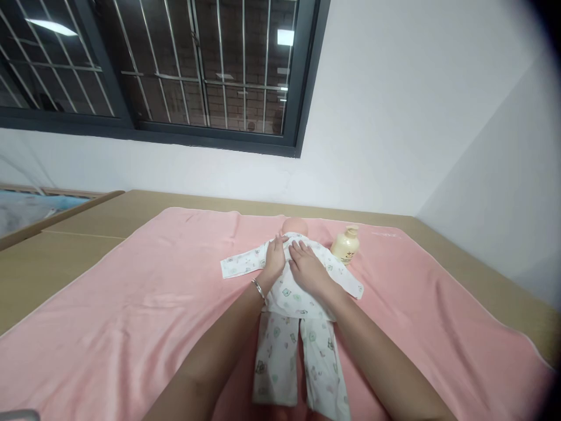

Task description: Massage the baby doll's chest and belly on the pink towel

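Observation:
A baby doll [295, 225] lies on a pink blanket, its bare head at the far end. It wears a white long-sleeved top [291, 299] with small green and grey prints, and matching trousers [279, 362]. My left hand [275, 257], with a silver bracelet at the wrist, rests edge-on at the top's left shoulder, fingers stretched toward the collar. Flat on the upper middle of the top lies my right hand [308, 268], fingers extended. Neither hand is seen gripping anything. The doll's sleeves spread out to both sides; its face cannot be made out.
A pale yellow pump bottle [346, 245] stands by the doll's right-side sleeve. The pink blanket [144, 292] covers much of a wooden surface [83, 234]. Behind it rise a white wall [372, 117] and a dark-framed window [210, 131] with bars.

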A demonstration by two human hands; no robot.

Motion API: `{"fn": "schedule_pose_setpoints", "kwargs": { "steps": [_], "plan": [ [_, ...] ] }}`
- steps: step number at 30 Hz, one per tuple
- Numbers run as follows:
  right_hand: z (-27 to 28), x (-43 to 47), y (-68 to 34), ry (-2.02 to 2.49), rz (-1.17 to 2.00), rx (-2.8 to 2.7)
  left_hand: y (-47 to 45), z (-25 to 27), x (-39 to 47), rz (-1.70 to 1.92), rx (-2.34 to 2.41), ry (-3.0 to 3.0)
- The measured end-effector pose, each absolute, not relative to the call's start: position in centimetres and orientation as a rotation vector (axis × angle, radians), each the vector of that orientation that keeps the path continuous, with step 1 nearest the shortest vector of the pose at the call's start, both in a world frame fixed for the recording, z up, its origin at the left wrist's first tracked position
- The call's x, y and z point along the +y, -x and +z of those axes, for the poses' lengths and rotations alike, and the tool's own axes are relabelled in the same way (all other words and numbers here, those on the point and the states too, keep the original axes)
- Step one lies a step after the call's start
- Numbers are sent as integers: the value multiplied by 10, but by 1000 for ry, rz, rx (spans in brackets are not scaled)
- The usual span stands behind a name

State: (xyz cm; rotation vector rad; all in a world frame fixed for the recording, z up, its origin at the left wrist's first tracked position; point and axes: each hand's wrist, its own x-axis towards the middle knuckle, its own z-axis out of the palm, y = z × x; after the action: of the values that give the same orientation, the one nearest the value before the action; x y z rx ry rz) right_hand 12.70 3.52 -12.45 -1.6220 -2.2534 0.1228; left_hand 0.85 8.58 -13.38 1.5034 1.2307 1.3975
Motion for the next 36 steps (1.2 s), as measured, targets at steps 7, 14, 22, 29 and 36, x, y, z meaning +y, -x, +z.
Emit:
{"fn": "schedule_pose_setpoints", "kwargs": {
  "steps": [7, 14, 22, 29, 36],
  "plan": [
    [-135, 61, -161, 1787, 135, -1977, -8, -135, 85, 1401, 1299, -1670],
    [-134, 47, -144, 1728, -176, -1922, -11, -146, 91, 1169, 1450, -2035],
    [-147, 59, -150, 1680, -19, -1842, -10, -149, 93, 972, 1548, -2213],
    [-146, 65, -159, 1662, -66, -2011, -8, -153, 99, 998, 1502, -2305],
    [-141, 62, -157, 1629, -162, -2057, -7, -147, 96, 1105, 1470, -2353]
  ]
}}
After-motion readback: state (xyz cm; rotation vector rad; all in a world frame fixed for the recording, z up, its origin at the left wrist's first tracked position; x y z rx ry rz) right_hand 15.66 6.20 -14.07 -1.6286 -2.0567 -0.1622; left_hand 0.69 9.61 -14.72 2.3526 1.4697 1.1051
